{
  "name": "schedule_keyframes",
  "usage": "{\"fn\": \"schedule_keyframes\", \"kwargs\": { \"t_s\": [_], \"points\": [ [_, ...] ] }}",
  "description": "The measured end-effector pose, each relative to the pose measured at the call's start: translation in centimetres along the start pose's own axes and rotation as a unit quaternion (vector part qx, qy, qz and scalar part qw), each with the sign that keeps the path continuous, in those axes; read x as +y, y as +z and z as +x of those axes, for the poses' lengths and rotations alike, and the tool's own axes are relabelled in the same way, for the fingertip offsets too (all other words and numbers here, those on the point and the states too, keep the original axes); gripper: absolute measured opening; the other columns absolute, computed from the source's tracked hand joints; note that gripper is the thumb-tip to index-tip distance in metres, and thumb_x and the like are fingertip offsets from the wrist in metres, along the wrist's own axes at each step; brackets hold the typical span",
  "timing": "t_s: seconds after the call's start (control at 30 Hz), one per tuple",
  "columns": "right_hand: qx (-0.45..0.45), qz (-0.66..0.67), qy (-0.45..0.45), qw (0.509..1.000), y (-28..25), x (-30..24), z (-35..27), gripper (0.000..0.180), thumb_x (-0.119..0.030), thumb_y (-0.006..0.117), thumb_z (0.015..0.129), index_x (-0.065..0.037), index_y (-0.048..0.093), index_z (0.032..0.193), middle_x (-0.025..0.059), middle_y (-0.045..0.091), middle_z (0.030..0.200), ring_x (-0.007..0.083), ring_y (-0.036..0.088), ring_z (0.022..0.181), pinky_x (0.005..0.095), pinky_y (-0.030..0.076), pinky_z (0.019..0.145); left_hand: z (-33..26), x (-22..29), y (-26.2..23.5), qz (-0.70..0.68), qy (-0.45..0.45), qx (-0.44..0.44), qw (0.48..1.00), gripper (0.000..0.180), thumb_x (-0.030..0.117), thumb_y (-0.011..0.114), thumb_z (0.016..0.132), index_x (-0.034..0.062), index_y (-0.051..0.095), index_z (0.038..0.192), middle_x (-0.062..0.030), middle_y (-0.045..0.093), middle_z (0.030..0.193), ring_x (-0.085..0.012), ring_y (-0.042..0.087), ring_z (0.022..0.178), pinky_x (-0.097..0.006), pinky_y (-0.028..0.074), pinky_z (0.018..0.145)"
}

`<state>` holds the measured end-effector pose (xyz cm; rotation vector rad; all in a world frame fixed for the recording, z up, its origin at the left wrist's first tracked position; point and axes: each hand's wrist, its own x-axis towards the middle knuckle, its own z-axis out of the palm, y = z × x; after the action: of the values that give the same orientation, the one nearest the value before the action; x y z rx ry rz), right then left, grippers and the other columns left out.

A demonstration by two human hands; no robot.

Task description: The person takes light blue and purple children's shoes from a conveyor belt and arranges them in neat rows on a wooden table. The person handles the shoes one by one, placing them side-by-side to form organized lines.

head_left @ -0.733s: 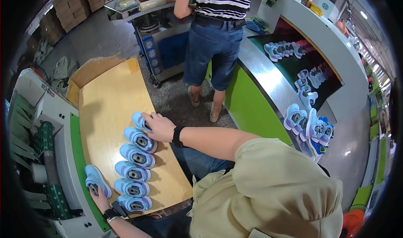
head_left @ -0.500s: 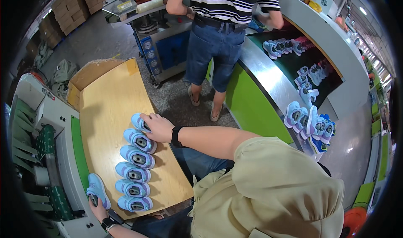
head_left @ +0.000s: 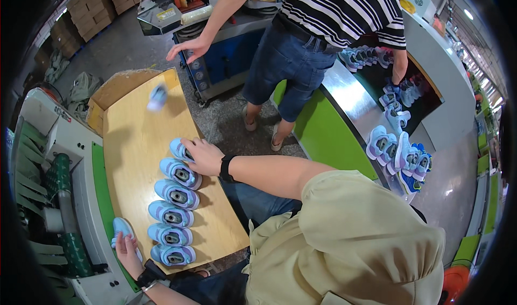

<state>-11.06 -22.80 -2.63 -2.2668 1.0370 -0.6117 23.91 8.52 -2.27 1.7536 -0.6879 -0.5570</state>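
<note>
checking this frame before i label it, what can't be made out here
All in the head view:
- Blurred shoe over the far end of the wooden board: smeared, so resting or airborne is unclear.
- Top shoe of the row: partly under the right hand, grip unclear.
- Shoe by the left hand: only its toe shows clearly.
- Nearby person: head cut off by the top edge.
- Shoes on the conveyor: too small for detail.

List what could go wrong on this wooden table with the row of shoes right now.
A blurred shoe is in the air above the wooden table; it may knock into the row of shoes. The left hand holds a shoe at the table's edge, where it could slip off. The right hand presses the end shoe and may skew the row.
</note>
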Motion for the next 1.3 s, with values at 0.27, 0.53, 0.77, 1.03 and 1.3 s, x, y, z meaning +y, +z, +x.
{"fn": "schedule_keyframes", "kwargs": {
  "t_s": [0.27,0.53,0.77,1.03,1.3],
  "points": [
    [-0.005,0.009,0.002,1.000,-0.3,0.0,-0.1,0.072,-0.015,0.068,0.085,-0.009,0.035,0.149,0.0264,0.054,0.129,0.0464,0.054,0.121,0.0518,0.046,0.103,2.0,-4.6,-3.1,-0.054,-0.191,-0.015,0.980,0.057,0.037,0.060,0.104,0.0105,0.046,0.153,-0.0063,0.058,0.147,-0.0272,0.055,0.133,-0.043,0.043,0.105],
    [-0.029,0.013,0.022,0.999,-0.6,-0.3,-0.1,0.073,-0.015,0.067,0.088,-0.010,0.032,0.151,0.0273,0.052,0.134,0.0469,0.051,0.127,0.0540,0.044,0.107,2.2,-7.0,-3.1,0.014,-0.162,-0.011,0.987,0.057,0.038,0.058,0.104,0.0147,0.044,0.154,-0.0025,0.057,0.149,-0.0267,0.054,0.134,-0.043,0.041,0.104],
    [-0.029,0.015,0.020,0.999,-0.7,-0.6,-0.1,0.072,-0.015,0.067,0.087,-0.009,0.033,0.151,0.0274,0.052,0.134,0.0468,0.052,0.125,0.0534,0.045,0.106,1.7,-5.7,-2.8,0.016,-0.169,-0.020,0.985,0.058,0.037,0.059,0.104,0.0132,0.043,0.154,-0.0054,0.057,0.148,-0.0286,0.051,0.137,-0.046,0.038,0.109],
    [0.005,0.007,-0.003,1.000,-0.2,-0.3,0.0,0.071,-0.013,0.069,0.084,-0.009,0.037,0.148,0.0263,0.056,0.127,0.0465,0.056,0.118,0.0519,0.048,0.100,2.0,-6.0,-2.6,0.005,-0.172,0.004,0.985,0.051,0.033,0.063,0.103,0.0153,0.050,0.149,-0.0022,0.065,0.136,-0.0133,0.065,0.108,-0.025,0.047,0.077],
    [0.008,-0.001,-0.004,1.000,-0.3,-0.4,-0.3,0.072,-0.014,0.070,0.084,-0.008,0.037,0.147,0.0248,0.057,0.119,0.0451,0.058,0.112,0.0512,0.049,0.096,2.2,-6.8,-3.2,0.003,-0.166,0.001,0.986,0.049,0.034,0.061,0.104,0.0146,0.051,0.148,-0.0024,0.066,0.135,-0.0136,0.065,0.108,-0.026,0.048,0.080]
  ]
}}
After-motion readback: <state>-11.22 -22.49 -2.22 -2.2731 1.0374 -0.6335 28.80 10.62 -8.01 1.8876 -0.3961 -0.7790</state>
